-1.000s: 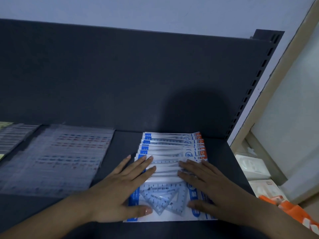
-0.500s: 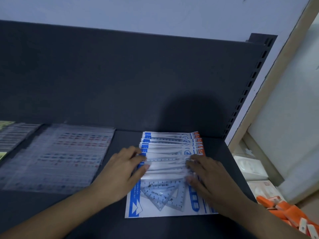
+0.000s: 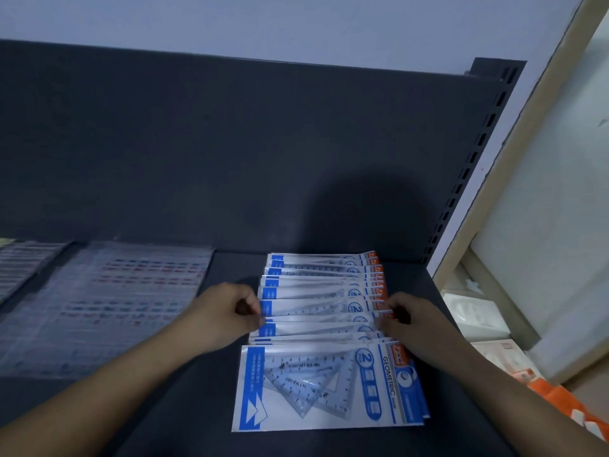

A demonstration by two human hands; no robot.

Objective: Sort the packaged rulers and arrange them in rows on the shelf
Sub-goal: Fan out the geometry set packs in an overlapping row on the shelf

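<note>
the packaged rulers [image 3: 316, 301] lay in 1 overlapping row on the shelf [image 3: 197, 423], fanned away from the person and sitting directly between the 2 hands. the left hand [image 3: 227, 311] had its fingers curled in, thumb and fingertips pinching the blue left edges of packets about midway along the row. the right hand [image 3: 412, 321] was curled the same way on the opposite side, pinching the orange-headed right ends at about the same level. nearer the person than both hands, the front packet [image 3: 323, 387] lay flat and fully exposed, with 2 clear set squares showing through its film. well to the left of the left hand lay blurred clear packets [image 3: 108, 305]; beyond the right hand, off the shelf, sat white boxes [image 3: 474, 315].

the packets looked light, thin and glossy, so they would probably slide over each other easily. the plastic squares inside should lend some stiffness, the film margins none. the 2 short ends seemed the best hold, squeezed inward so the bundle would not fan or spill.
</note>
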